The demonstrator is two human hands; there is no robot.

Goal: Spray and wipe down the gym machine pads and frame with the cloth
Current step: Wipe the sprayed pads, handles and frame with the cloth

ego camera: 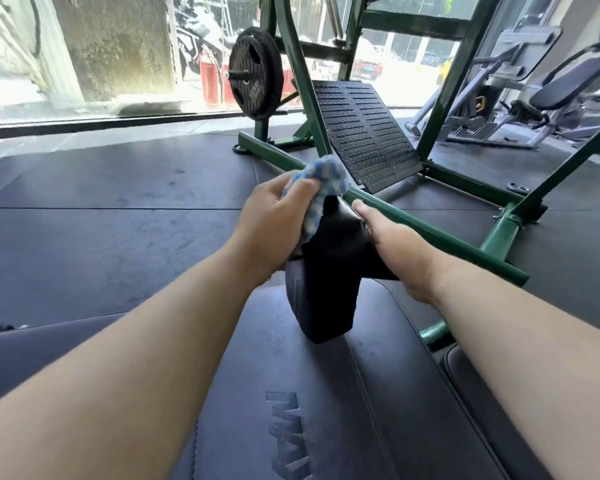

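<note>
While the left hand (274, 216) grips a bunched blue-and-white checked cloth (326, 174) against the top of the upright black pad (326, 271), the right hand (395, 251) holds the pad's right side, thumb along its edge, fingers hidden. Pad is glossy, standing above the seat pad (326, 393), beside the green frame (447, 237).

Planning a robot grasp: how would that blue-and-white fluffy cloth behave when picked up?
Probably floppy: the blue-and-white fluffy cloth bunches and droops from the left hand. Likely light, as one hand holds it up. Its fuzzy pile should resist slipping.
</note>
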